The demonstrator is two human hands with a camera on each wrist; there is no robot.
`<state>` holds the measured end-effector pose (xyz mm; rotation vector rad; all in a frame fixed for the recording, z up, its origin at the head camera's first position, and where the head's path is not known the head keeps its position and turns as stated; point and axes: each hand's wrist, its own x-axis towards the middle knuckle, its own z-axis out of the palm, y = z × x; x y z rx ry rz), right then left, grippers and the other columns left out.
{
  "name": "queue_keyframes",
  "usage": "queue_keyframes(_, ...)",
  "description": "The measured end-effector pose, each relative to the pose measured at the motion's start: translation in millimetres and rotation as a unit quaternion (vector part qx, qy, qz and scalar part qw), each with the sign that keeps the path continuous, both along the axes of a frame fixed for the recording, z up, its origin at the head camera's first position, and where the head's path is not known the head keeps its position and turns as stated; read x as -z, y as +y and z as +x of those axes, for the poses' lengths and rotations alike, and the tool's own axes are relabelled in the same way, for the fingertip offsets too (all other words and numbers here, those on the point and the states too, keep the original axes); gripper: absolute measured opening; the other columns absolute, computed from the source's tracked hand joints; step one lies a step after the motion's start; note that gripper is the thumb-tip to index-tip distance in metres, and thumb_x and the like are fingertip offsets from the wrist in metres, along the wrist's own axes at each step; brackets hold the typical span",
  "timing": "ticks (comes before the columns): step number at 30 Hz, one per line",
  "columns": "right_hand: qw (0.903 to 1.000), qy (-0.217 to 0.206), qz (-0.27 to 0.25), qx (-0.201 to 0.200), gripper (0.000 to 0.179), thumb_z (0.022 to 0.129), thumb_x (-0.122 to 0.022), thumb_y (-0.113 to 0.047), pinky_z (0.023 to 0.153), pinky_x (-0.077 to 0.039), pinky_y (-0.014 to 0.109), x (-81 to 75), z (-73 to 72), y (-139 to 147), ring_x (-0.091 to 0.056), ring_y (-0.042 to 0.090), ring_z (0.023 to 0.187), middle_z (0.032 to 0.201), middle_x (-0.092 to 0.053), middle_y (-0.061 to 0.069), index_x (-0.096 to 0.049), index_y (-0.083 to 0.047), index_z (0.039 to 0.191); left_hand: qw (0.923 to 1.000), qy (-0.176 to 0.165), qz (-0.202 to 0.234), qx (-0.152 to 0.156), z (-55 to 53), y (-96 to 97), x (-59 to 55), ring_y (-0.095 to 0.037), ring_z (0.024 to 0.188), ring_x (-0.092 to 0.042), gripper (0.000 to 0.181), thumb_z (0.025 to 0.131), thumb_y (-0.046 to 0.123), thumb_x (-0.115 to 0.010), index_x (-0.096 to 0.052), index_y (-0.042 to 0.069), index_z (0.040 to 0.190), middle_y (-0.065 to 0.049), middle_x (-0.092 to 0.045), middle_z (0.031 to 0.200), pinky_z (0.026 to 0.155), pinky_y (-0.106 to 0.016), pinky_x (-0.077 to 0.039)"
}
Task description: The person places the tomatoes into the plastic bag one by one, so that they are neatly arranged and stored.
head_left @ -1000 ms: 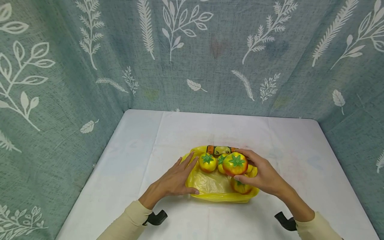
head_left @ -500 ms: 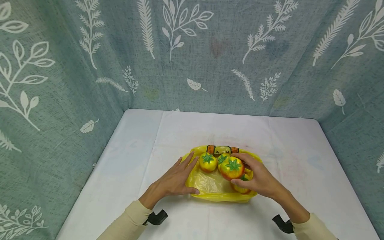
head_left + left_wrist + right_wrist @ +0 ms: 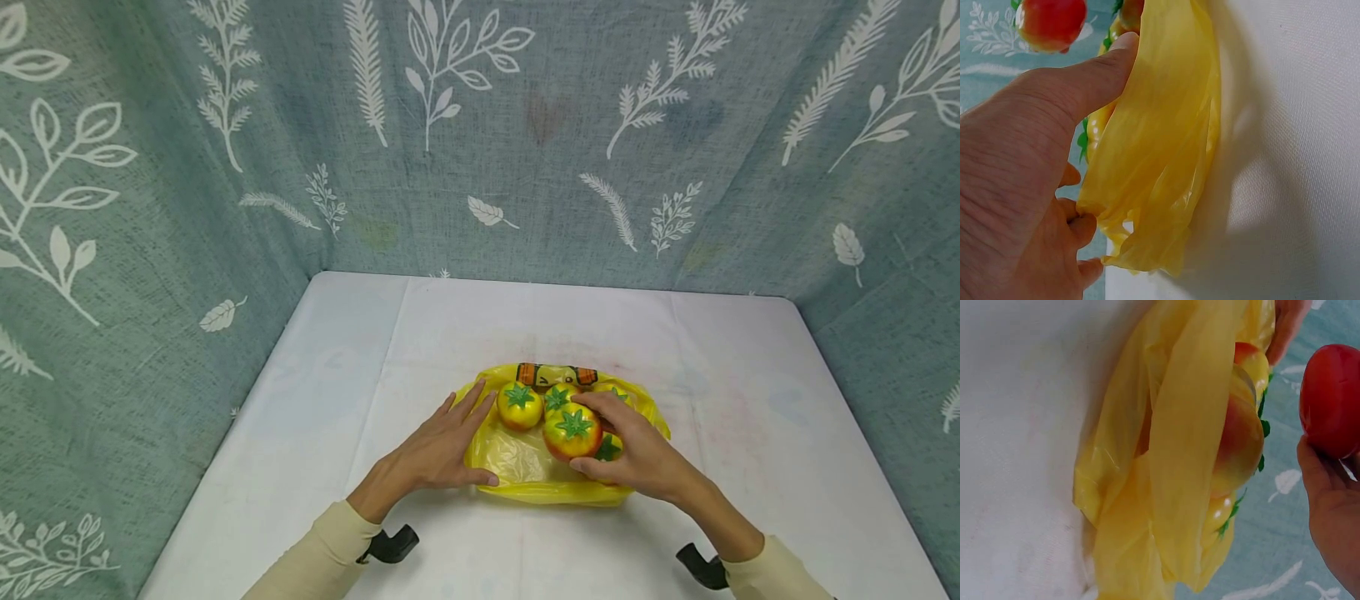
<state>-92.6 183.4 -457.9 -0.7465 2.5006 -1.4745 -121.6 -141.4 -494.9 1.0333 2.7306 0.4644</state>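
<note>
In the head view my right hand [image 3: 637, 454] grips a yellow-red toy tomato [image 3: 572, 432] with a green star-shaped top, above an open yellow plastic bag [image 3: 510, 458]. The right wrist view shows the red underside of this held tomato [image 3: 1333, 400], raised apart from the bag. Several more toy tomatoes [image 3: 520, 407] lie in the bag, mostly along its back and right side; my right hand partly covers some. At the bag's left edge rests my left hand [image 3: 442, 446], fingers spread. Its thumb [image 3: 1100, 78] lies along the bag's side in the left wrist view.
An orange-and-black printed strip [image 3: 557, 375] shows at the bag's back rim. Everything sits on a white-covered table [image 3: 337, 375]. A blue-green curtain [image 3: 480, 167] with white leaf prints encloses the back and sides. Each wrist wears a black mount [image 3: 393, 543].
My right hand has moved left and a little toward me with the gripped tomato. More of the bag's right side and a tomato behind the hand now show. My left hand stays still.
</note>
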Motion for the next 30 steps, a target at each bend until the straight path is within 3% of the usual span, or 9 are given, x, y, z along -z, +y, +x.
queue_keyframes(5,0.9994,0.001,0.033,0.003,0.082,0.083,-0.084,-0.041,0.098,-0.053,0.044,1.7,0.9,-0.4,-0.058,0.025,0.122,0.142,-0.051,0.006,-0.047,-0.007,0.147,1.0000,-0.003,-0.001,-0.002,0.2,0.2,-0.5,-0.031,0.152,-0.020,0.119,0.081,0.069,-0.072,-0.014,0.004,0.162,-0.020,-0.005,0.168,0.124,-0.051,-0.013)
queue_keyframes(11,0.9959,0.018,0.088,0.009,0.078,0.083,-0.083,-0.046,0.092,-0.057,0.040,5.0,1.1,-1.0,-0.058,0.022,0.116,0.138,-0.056,0.005,-0.051,-0.011,0.145,1.0000,-0.001,-0.004,-0.001,0.5,0.3,-0.7,-0.031,0.153,-0.019,0.119,0.081,0.069,-0.071,-0.014,0.003,0.162,-0.020,-0.005,0.168,0.124,-0.051,-0.013)
queue_keyframes(30,0.9876,0.007,0.155,0.021,0.078,0.079,-0.086,-0.044,0.101,-0.050,0.051,16.1,1.5,-3.0,-0.056,0.029,0.125,0.140,-0.058,0.007,-0.055,-0.013,0.143,1.0000,-0.005,0.002,-0.004,0.7,1.2,-0.9,-0.031,0.153,-0.019,0.119,0.081,0.067,-0.073,-0.014,0.004,0.162,-0.020,-0.005,0.168,0.124,-0.051,-0.013)
